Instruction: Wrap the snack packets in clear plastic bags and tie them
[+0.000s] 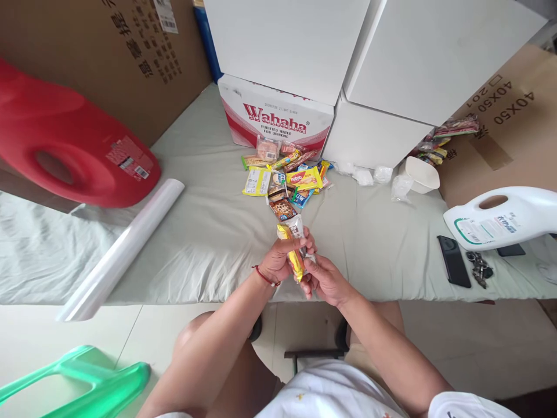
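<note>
My left hand (281, 259), with a red string bracelet on its wrist, is closed round a yellow snack packet (296, 264) and a clear-and-white snack packet (296, 225) side by side. From the right, my right hand (325, 280) pinches the lower end of the packets; its fingers partly hide which one it grips. Just beyond my hands lies a heap of wrapped snacks. In it are a brown cookie packet (282, 209), a yellow nabati packet (304, 177), a pale yellow packet (257, 181) and a pink-toned clear packet (268, 148).
A Wahaba-style red-and-white water carton (278, 119) stands behind the heap under white boxes (287, 40). Left are a red jug (82, 136) and a plastic film roll (122, 249). Right are a white tub (421, 176), white jug (500, 217), phone (454, 261) and keys (480, 269).
</note>
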A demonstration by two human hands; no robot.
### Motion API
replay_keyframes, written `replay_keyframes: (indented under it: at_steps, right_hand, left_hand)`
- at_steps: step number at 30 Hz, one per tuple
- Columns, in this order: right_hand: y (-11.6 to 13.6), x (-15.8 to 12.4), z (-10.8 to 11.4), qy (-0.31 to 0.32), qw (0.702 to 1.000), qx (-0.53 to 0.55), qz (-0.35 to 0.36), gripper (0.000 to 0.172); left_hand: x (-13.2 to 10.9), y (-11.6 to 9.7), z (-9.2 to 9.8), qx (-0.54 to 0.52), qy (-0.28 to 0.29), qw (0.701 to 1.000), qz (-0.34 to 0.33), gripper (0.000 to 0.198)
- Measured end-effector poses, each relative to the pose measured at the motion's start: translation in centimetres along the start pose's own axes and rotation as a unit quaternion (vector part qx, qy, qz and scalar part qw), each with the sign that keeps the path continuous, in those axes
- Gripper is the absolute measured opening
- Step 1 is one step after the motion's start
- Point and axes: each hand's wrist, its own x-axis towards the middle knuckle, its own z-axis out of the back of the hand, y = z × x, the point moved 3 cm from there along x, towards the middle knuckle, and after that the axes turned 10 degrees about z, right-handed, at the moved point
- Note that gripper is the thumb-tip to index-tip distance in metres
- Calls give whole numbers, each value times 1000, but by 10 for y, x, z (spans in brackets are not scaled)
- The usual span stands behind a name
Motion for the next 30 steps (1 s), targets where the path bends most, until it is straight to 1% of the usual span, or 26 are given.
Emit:
replay_keyframes:
  at_steps: [2, 5, 8, 11, 12, 13, 15, 16, 17, 19, 20, 21, 22, 24, 26, 28, 30]
  right_hand:
    - [0, 1, 0, -9, 1000, -12, -8, 53]
    - [-1, 0, 0, -19, 1000, -21, 0, 53]
    - [-5, -5, -1, -6, 999, -44, 16, 49]
    - [-7, -12, -1, 15, 998, -53, 22, 45]
    - [-6, -15, -1, 17, 998, -48, 21, 45]
    - [-4, -16, 0, 15, 999, -40, 19, 45]
    - [3, -18, 4, -3, 1000, -24, 17, 47]
    - [7, -19, 6, -15, 1000, -16, 15, 48]
    - [12, -19, 7, -27, 999, -10, 14, 50]
    - [19, -18, 9, -40, 999, -3, 6, 53]
    - [20, -17, 8, -36, 999, -5, -4, 53]
    - [20, -17, 7, -26, 999, -9, -18, 54]
    - [18, -16, 6, -17, 999, -14, -34, 54]
    - [10, -16, 3, -5, 997, -28, -67, 54]
    - [1, -15, 1, -7, 995, -38, -90, 55]
    - [-4, -16, 2, -16, 995, -47, -92, 56]
    - [-5, -17, 4, -35, 996, -53, -69, 57]
  left_hand:
    - [2, 3, 1, -11, 3, 1000, -3, 28]
    - [5, 5, 4, -5, -2, 1000, -1, 26]
    - [5, 9, 5, 70, -1, 997, 42, 25]
    - [2, 13, 2, 156, 36, 984, 78, 26]
    - [0, 14, 1, 175, 49, 979, 91, 30]
    - [-1, 15, 0, 185, 60, 975, 106, 39]
    - [-1, 15, -1, 174, 70, 974, 127, 64]
    - [1, 13, -1, 151, 66, 978, 125, 74]
    - [3, 10, -1, 117, 51, 986, 111, 78]
    - [8, 1, 2, 36, -5, 998, 53, 75]
    - [10, -3, 4, 1, -34, 999, 22, 72]
    - [11, -7, 5, -25, -55, 998, -4, 70]
    - [12, -9, 6, -39, -62, 997, -20, 69]
    - [12, -9, 3, -34, -44, 998, -17, 69]
    - [11, -5, 1, -9, -35, 999, 1, 61]
    - [12, -1, 1, 6, -55, 998, 3, 50]
    - [13, 0, 4, 1, -87, 996, -20, 47]
